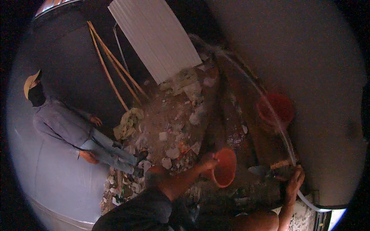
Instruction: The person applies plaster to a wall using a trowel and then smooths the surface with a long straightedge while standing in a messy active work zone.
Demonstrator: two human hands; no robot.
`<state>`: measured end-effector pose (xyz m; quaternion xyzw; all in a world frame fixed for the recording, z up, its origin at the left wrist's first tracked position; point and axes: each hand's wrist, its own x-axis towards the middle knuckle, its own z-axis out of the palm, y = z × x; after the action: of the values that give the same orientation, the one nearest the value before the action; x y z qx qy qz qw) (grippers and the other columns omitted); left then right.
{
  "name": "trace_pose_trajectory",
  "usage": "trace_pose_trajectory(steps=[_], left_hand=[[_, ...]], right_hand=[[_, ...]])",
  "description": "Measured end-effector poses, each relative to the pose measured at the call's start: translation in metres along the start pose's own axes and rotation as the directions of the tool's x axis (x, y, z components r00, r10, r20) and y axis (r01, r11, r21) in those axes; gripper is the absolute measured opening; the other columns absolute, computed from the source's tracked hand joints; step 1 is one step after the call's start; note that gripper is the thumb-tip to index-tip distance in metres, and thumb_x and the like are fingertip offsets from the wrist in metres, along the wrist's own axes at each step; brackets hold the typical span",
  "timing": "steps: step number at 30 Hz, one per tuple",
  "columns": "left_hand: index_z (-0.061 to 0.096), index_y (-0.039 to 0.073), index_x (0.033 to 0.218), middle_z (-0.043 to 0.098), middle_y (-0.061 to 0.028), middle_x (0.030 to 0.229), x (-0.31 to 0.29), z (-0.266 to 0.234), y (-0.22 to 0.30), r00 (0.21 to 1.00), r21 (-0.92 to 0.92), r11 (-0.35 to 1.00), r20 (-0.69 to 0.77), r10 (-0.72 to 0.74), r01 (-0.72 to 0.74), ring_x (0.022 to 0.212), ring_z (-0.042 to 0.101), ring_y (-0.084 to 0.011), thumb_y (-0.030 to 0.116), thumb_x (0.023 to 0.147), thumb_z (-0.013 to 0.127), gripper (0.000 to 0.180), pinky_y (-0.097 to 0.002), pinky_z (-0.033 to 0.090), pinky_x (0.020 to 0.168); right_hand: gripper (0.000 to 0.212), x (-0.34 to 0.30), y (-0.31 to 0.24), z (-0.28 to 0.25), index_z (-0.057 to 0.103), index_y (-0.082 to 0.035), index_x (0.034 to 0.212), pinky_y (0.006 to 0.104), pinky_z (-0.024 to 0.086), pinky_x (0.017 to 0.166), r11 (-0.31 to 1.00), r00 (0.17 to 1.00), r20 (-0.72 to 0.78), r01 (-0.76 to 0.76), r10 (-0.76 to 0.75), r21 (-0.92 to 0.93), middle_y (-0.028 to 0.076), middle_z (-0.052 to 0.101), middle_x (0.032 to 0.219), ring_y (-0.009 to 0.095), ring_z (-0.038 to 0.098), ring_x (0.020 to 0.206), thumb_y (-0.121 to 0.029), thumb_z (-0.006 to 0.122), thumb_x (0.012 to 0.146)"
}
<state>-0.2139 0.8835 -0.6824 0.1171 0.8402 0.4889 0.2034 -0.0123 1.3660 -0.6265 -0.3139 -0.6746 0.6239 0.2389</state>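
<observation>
My left hand (210, 162) is closed on the rim of a small orange-red bucket (224, 169), which is tilted so its mouth faces up toward me. My right hand (296, 178) is wrapped round a pale hose (308, 202) at the lower right. From the hose end a stream of water (280, 125) arcs away toward the far end of the ground. Just left of my right hand lies a grey blade-like tool (256, 169), perhaps a trowel, beside a brownish strip (280, 164) too dim to name.
A larger red tub (274, 109) sits by the right wall, behind the water stream. Rubble (173, 153) covers the middle ground. A corrugated sheet (156, 36) and long poles (111, 61) lean at the back. Another person (65, 121) in a cap stands at left.
</observation>
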Motion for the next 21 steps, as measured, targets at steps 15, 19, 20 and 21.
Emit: trace_pose_trajectory(steps=[15,19,20,21], left_hand=[[0.065,0.004,0.121,0.071,-0.0166,0.103,0.010,0.040,0.023,0.954,0.236,0.924,-0.072,-0.291,0.300,0.095,0.070,-0.0315,0.032,0.092,0.067,0.041,-0.0455,0.054,0.083],[0.067,0.005,0.115,0.072,-0.0169,0.100,0.013,0.024,-0.031,0.957,0.270,0.918,-0.082,-0.278,0.290,0.093,0.070,-0.0324,0.035,0.091,0.068,0.039,-0.0458,0.054,0.082],[0.068,0.005,0.114,0.072,-0.0170,0.099,0.010,0.015,-0.048,0.960,0.264,0.923,-0.098,-0.264,0.281,0.093,0.070,-0.0325,0.036,0.091,0.068,0.039,-0.0458,0.054,0.081],[0.068,0.005,0.112,0.072,-0.0166,0.097,0.013,0.020,-0.057,0.958,0.278,0.919,-0.141,-0.248,0.279,0.092,0.070,-0.0324,0.037,0.090,0.069,0.038,-0.0460,0.054,0.080]], right_hand=[[0.059,0.014,0.000,-0.014,0.049,0.004,0.137,0.0413,0.039,0.102,0.980,0.981,0.003,0.195,-0.195,-0.034,0.022,0.053,0.127,0.029,0.050,0.116,-0.046,0.045,0.107],[0.058,0.008,-0.028,0.005,0.052,0.004,0.134,0.0403,0.040,0.101,1.000,0.997,-0.080,0.020,-0.018,0.023,0.019,0.054,0.126,0.027,0.050,0.113,-0.046,0.046,0.106],[0.057,0.004,-0.034,0.012,0.052,0.004,0.134,0.0402,0.041,0.100,0.997,0.995,-0.097,0.002,0.006,0.080,0.019,0.054,0.126,0.027,0.050,0.111,-0.045,0.047,0.106],[0.057,0.004,-0.033,0.011,0.052,0.004,0.134,0.0402,0.041,0.100,0.995,0.993,-0.114,-0.001,0.013,0.099,0.018,0.054,0.125,0.026,0.050,0.111,-0.045,0.047,0.106]])
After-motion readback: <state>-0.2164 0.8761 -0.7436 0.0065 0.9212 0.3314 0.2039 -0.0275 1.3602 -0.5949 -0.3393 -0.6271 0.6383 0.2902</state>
